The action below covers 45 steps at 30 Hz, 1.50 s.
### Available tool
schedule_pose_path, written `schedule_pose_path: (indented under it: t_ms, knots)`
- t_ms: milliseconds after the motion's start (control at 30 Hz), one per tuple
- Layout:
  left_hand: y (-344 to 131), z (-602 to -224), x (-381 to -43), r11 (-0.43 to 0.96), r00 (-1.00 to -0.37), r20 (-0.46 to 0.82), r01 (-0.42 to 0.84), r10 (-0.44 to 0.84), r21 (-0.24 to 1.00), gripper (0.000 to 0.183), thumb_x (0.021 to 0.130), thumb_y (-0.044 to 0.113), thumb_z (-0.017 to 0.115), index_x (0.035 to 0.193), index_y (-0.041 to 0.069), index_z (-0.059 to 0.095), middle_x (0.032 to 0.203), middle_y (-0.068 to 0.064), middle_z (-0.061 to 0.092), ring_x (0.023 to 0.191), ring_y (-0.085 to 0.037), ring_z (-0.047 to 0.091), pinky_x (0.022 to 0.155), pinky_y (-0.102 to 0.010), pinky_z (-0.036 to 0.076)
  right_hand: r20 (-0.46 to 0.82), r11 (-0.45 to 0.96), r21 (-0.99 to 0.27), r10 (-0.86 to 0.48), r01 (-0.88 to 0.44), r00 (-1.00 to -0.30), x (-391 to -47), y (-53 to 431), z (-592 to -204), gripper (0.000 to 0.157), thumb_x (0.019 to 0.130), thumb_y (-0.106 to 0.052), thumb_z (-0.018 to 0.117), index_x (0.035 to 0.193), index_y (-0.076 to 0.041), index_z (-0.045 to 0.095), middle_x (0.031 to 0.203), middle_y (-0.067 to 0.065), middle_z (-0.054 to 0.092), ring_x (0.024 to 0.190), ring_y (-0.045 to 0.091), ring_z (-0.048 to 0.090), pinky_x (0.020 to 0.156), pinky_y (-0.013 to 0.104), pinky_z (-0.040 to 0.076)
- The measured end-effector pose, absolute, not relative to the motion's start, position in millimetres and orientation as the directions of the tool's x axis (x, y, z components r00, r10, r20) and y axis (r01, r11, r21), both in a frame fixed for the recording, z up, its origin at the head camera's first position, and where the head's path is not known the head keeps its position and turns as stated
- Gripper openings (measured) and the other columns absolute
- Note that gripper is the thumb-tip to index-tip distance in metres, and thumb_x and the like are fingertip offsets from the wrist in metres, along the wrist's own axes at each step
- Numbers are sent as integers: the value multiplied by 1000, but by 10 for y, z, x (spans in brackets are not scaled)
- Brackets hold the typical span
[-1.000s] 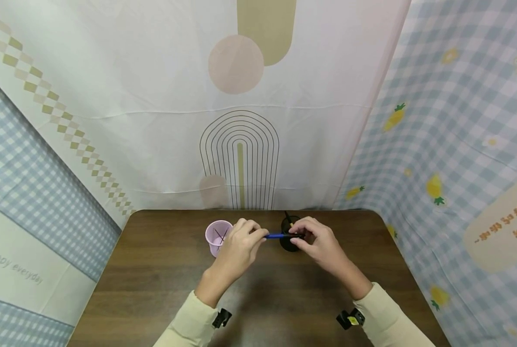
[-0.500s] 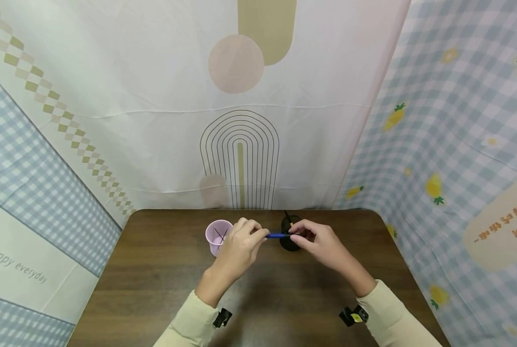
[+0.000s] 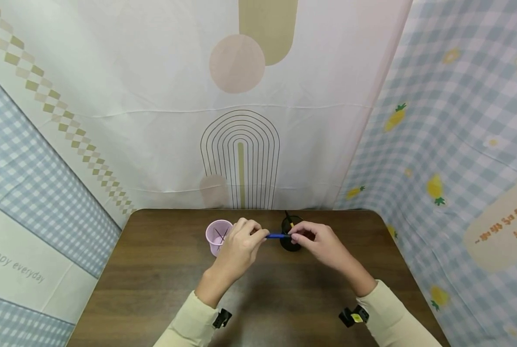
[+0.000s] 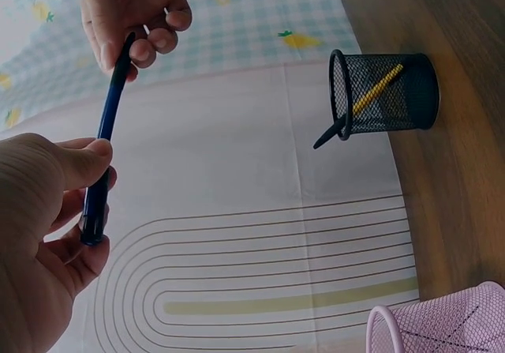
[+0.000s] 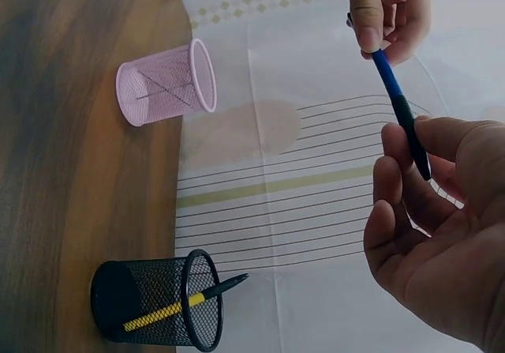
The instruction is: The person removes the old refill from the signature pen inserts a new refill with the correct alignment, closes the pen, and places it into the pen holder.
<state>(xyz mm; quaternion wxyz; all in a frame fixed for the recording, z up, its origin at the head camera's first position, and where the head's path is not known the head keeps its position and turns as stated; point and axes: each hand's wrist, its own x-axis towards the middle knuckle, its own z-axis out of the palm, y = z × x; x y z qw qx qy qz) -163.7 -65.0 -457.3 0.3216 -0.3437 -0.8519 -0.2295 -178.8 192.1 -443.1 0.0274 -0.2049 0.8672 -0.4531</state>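
In the head view, a blue pen (image 3: 277, 236) lies level in the air between both hands above the table. My left hand (image 3: 239, 241) pinches its blue end between thumb and fingers, and the left wrist view shows the pen's butt by the fingertips. On the other side, my right hand (image 3: 321, 243) pinches the dark grip part near the tip, seen in the right wrist view with the pointed tip (image 5: 424, 170) past the thumb. Behind the right hand stands a black mesh pen cup (image 4: 422, 92) holding a yellow and black pen (image 5: 158, 315).
A pink mesh cup (image 3: 215, 243) stands beyond the left hand, with thin dark crossed lines showing at it. The brown wooden table (image 3: 163, 279) ends at a printed cloth backdrop (image 3: 176, 159). A checked cloth (image 3: 414, 193) hangs on the right.
My right forearm has shifted slightly right, and the right fingers have moved a little on the pen's dark end. My left hand stays in place, still holding the pen.
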Motion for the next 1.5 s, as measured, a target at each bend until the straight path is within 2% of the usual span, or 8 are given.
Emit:
schedule_pose_path:
  t_ms: [300, 500, 767, 1167, 1500]
  knots:
    - [-648, -4575, -1634, 659, -563, 705, 730, 432, 180, 8, 94, 12, 73, 102, 13, 76, 96, -1, 67, 90, -20, 59, 77, -33, 52, 199, 504, -786, -343, -359, -918, -1756, 1888, -4430, 7, 96, -16, 73, 103, -19, 75, 98, -1, 74, 75, 10, 62, 65, 26, 53]
    - [-649, -4570, -1633, 649, -562, 710, 735, 423, 196, 9, 92, 10, 75, 101, 12, 76, 95, -1, 67, 89, -20, 59, 77, -33, 52, 222, 483, -793, -339, -372, -914, -1735, 1885, -4447, 11, 94, -13, 75, 104, -15, 74, 103, 2, 74, 77, 9, 64, 67, 28, 56]
    - [-644, -4570, -1628, 645, -569, 706, 735, 421, 208, 9, 92, 9, 76, 100, 12, 76, 94, -1, 67, 88, -20, 59, 76, -33, 51, 270, 463, -787, -335, -407, -903, -1716, 1886, -4468, 16, 90, -5, 78, 101, -16, 73, 101, 3, 73, 80, 8, 66, 68, 32, 59]
    - [-654, -4591, -1633, 648, -588, 690, 728, 422, 224, 9, 93, 10, 75, 102, 12, 77, 95, -1, 67, 89, -20, 59, 77, -32, 51, 311, 463, -769, -331, -440, -891, -1725, 1882, -4509, 21, 89, -4, 79, 104, -17, 71, 106, 2, 72, 83, 7, 65, 69, 28, 57]
    - [-657, -4592, -1631, 649, -593, 684, 726, 424, 227, 9, 94, 10, 73, 103, 12, 77, 96, -1, 67, 90, -20, 58, 79, -33, 50, 300, 480, -754, -356, -449, -885, -1729, 1941, -4499, 30, 87, -12, 83, 115, -16, 70, 108, 2, 73, 92, 18, 69, 75, 30, 58]
